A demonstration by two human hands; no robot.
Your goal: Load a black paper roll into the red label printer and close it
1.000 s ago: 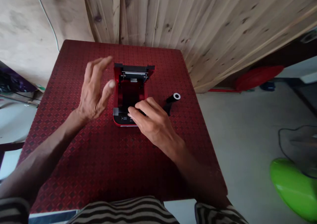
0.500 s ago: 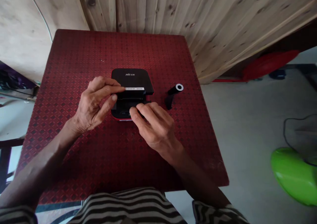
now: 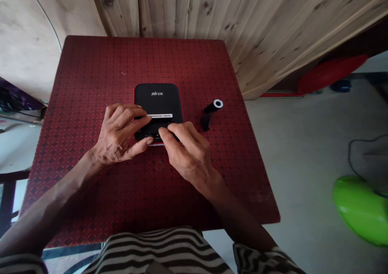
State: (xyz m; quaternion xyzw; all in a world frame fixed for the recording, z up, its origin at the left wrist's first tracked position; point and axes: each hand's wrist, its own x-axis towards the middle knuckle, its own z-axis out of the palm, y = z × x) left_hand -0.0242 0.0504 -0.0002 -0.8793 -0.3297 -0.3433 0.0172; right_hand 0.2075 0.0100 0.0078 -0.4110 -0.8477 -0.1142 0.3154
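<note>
A small black device with red sides and rounded corners, like a portable printer [image 3: 163, 101], lies on the table. Its black lid carries white lettering, with a white barcode label [image 3: 163, 115] along the near edge. My left hand [image 3: 119, 134] grips the lid's near left part, fingers on top and thumb at the device's front edge. At the near right corner, my right hand [image 3: 188, 150] has thumb and fingers closed on the device; its fingertips partly hide what they press. To the right lies a black roll [image 3: 209, 108] with a white ring-shaped end and a loose black strip.
The table [image 3: 115, 60] has a dark red patterned cover. A plank wall [image 3: 188, 11] stands behind it. On the floor to the right are a green rounded object [image 3: 360, 209] and a dark cable [image 3: 350, 152].
The lid, askew and raised before, now lies flatter and in line with the body. My left thumb has come down to the front edge. My right hand has barely moved.
</note>
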